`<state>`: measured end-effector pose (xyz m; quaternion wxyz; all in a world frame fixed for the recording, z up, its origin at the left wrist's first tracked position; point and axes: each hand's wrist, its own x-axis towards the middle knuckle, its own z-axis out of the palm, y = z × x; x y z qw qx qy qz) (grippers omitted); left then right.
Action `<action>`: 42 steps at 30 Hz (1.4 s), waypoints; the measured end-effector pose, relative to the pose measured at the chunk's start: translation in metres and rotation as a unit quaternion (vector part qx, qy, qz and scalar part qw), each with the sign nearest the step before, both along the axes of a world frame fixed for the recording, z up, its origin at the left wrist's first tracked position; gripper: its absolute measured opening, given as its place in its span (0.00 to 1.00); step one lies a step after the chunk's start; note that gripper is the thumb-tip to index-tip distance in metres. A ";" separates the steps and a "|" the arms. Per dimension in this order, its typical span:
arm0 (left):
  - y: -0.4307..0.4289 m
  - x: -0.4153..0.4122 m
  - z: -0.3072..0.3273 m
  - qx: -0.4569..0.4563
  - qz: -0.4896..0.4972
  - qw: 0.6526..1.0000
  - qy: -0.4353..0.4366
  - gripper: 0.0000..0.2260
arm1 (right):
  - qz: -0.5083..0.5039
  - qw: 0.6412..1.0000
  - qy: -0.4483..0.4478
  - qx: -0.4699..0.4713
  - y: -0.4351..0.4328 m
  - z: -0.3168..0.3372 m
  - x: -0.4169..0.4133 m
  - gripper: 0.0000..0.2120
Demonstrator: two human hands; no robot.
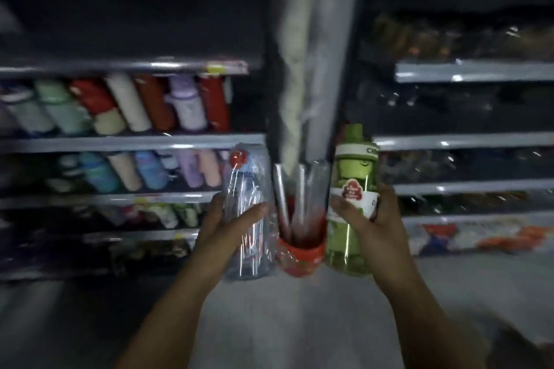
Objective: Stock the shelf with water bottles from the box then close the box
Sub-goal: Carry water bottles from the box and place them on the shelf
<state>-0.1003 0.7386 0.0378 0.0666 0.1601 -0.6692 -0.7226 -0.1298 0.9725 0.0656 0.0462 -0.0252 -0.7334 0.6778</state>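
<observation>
I hold three bottles side by side at chest height in front of the shelves. My left hand (230, 223) grips a clear bluish bottle (247, 189) wrapped in plastic, with a red spot near its top. My right hand (370, 219) grips a green bottle (353, 177) with a green lid and a red-and-white label. Squeezed between them is a clear bottle with a red cap (301, 225), turned cap-down; which hand bears it I cannot tell. The box is out of view.
The left shelf unit (132, 141) carries rows of coloured bottles on several levels. A grey upright post (326, 69) divides it from darker shelves (467, 141) on the right. Pale floor (299, 308) lies below my arms. The picture is blurred.
</observation>
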 end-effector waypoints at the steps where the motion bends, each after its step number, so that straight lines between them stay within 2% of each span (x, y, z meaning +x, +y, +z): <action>1: -0.031 -0.010 0.010 0.002 0.023 1.000 0.010 0.43 | 0.024 1.000 0.008 0.001 -0.034 0.008 -0.016 0.19; 4: -0.112 -0.036 0.037 -0.007 0.087 0.995 0.038 0.33 | 0.091 0.995 0.031 0.008 -0.126 0.030 -0.063 0.17; 9: -0.221 -0.075 0.058 0.009 0.164 0.985 0.055 0.31 | 0.182 0.982 0.050 -0.002 -0.250 0.047 -0.137 0.23; 15: -0.309 -0.107 0.082 -0.013 0.229 0.968 0.098 0.31 | 0.321 0.944 0.063 -0.036 -0.368 0.068 -0.203 0.21; 22: -0.398 -0.129 0.105 -0.023 0.278 0.952 0.124 0.28 | 0.401 0.911 0.064 -0.070 -0.490 0.103 -0.254 0.20; 29: -0.495 -0.161 0.123 -0.039 0.287 0.946 0.146 0.28 | 0.396 0.913 0.046 -0.087 -0.591 0.121 -0.279 0.22; 32: -0.544 -0.173 0.127 -0.030 0.254 0.955 0.149 0.30 | 0.380 0.919 0.053 -0.095 -0.633 0.123 -0.284 0.22; 36: -0.616 -0.183 0.137 -0.040 0.210 0.968 0.130 0.41 | 0.365 0.924 0.034 -0.112 -0.685 0.128 -0.283 0.21; 40: -0.678 -0.198 0.154 -0.007 0.155 0.980 0.122 0.38 | 0.316 0.941 0.011 -0.124 -0.731 0.140 -0.278 0.22; 42: -0.706 -0.209 0.163 0.010 0.133 0.984 0.119 0.40 | 0.288 0.950 0.017 -0.120 -0.750 0.149 -0.280 0.25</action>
